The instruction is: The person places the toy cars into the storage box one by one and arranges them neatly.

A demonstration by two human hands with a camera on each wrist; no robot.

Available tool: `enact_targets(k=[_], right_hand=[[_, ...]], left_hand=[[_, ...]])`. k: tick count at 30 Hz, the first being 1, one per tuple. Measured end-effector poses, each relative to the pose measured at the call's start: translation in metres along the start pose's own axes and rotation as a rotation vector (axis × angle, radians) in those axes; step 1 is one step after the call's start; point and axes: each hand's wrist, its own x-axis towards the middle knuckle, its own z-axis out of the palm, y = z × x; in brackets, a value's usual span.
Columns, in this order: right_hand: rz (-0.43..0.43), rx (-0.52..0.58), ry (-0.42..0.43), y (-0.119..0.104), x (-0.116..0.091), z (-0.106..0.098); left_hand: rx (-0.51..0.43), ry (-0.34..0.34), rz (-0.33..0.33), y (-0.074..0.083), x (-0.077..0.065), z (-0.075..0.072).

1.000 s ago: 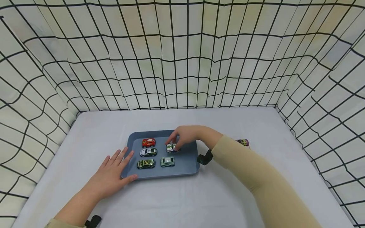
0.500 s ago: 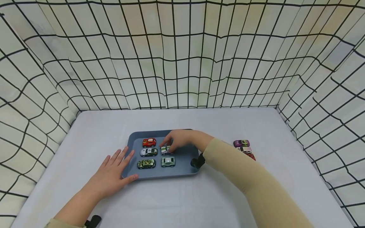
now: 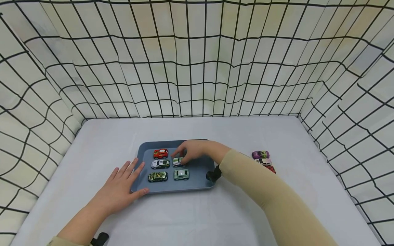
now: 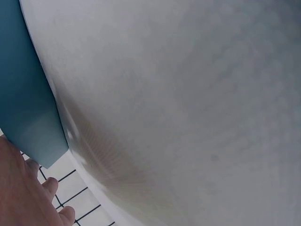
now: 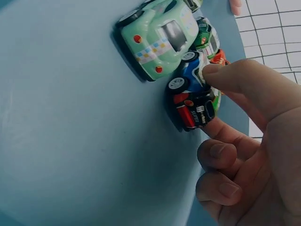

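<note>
My right hand [image 3: 197, 149] pinches a small white-and-green toy car [image 3: 177, 162] between thumb and fingers, low over the blue-grey tray [image 3: 197, 182]. In the right wrist view this toy car [image 5: 190, 92] also shows blue, black and red, with the thumb on its side. Just in front of it stands a mint-green toy car [image 3: 181, 174]. A red toy car [image 3: 160, 153], a silver one [image 3: 160, 164] and a camouflage one [image 3: 158, 176] form a column on the tray's left. My left hand [image 3: 120, 188] lies with spread, straight fingers at the tray's left edge.
On the white table [image 3: 234, 218], right of the tray, a purple toy car [image 3: 260, 154], a pink-and-white one [image 3: 262, 161] and a partly hidden red one [image 3: 271, 168] sit beside my right sleeve. Black-and-white grid netting [image 3: 197, 78] walls the table's back and sides.
My right hand has shifted left with the white-and-green toy car, bringing it closer to the silver one. The toy cars on the right have come out from behind my sleeve. My left hand stays put.
</note>
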Motion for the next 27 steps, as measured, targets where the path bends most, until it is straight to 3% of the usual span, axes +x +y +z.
enact_targets(k=[15, 27], right_hand=[[-0.076, 0.058, 0.067, 0.008, -0.024, -0.014], [-0.063, 0.118, 0.151, 0.034, -0.076, -0.029]], left_hand=[[0.004, -0.008, -0.005, -0.001, 0.001, 0.002], [0.005, -0.004, 0.009, -0.001, 0.002, 0.001]])
